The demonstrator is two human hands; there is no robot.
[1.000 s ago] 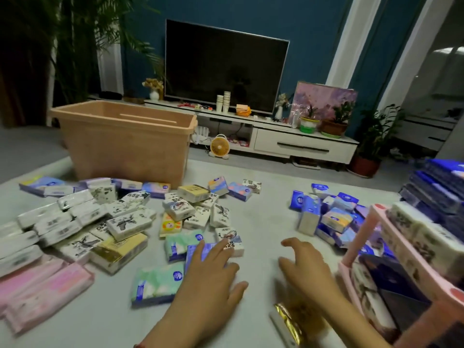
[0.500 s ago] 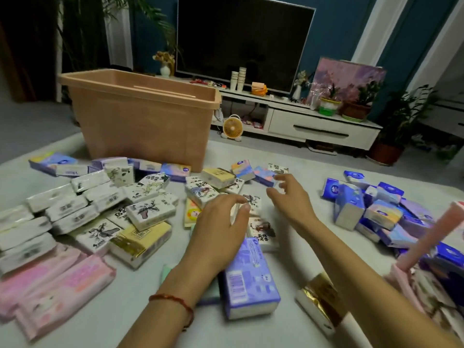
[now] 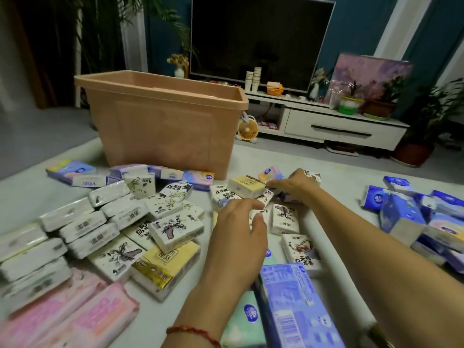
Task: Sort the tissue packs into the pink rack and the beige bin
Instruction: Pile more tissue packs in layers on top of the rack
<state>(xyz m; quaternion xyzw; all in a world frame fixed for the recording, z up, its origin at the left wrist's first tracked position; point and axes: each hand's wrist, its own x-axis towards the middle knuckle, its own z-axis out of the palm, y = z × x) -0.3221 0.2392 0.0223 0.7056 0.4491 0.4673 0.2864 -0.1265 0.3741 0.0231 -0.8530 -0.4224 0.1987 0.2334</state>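
Now: hands amid loose tissue packs

Left hand at centre frame curls thumb and fingers round a small white pack. Right hand, fingers together, touches the pale yellow pack. Beige bin stands upper centre-left.

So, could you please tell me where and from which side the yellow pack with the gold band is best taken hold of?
Probably by its right end, coming from the near right. The yellow pack with the gold band lies flat with that end and its near long side free, while a white ink-print pack lies against its far edge.
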